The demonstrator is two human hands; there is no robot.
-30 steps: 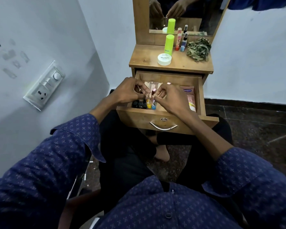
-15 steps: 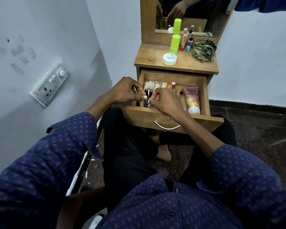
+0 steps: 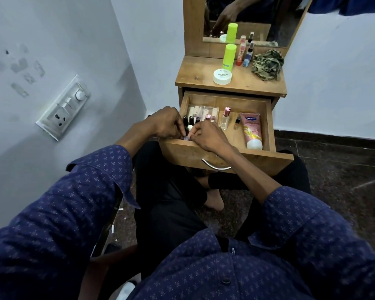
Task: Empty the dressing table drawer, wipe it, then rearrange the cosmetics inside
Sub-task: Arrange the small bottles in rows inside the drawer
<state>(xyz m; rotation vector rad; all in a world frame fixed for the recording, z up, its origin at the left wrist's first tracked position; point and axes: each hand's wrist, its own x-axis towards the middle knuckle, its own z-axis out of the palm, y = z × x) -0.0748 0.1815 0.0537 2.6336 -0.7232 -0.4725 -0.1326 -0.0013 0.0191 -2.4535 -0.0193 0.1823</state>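
Head view only: open wooden drawer of the dressing table, pulled out toward the person. Both hands are at its near-left corner. Left hand has fingers curled down among small dark-capped bottles, fingertips pinching one small item at the front wall. Right hand is curled too, pinching the same cluster from the right; what exactly each holds is too small to tell.

Rest of the cosmetics in the drawer: clear plastic tray far-left, clear glass perfume bottle w/ pink cap in the middle, pink squeeze tube w/ white cap lying at right. On the tabletop: lime-green cylinder bottle, white round jar, crumpled green cloth.

Looks like the rearranging stage. Risk: bottles are packed tight and upright, so a knuckle nudge could topple neighbours domino-style; the perfume bottle just beside the right hand is tall and glass, so a wrist swing could knock it over.
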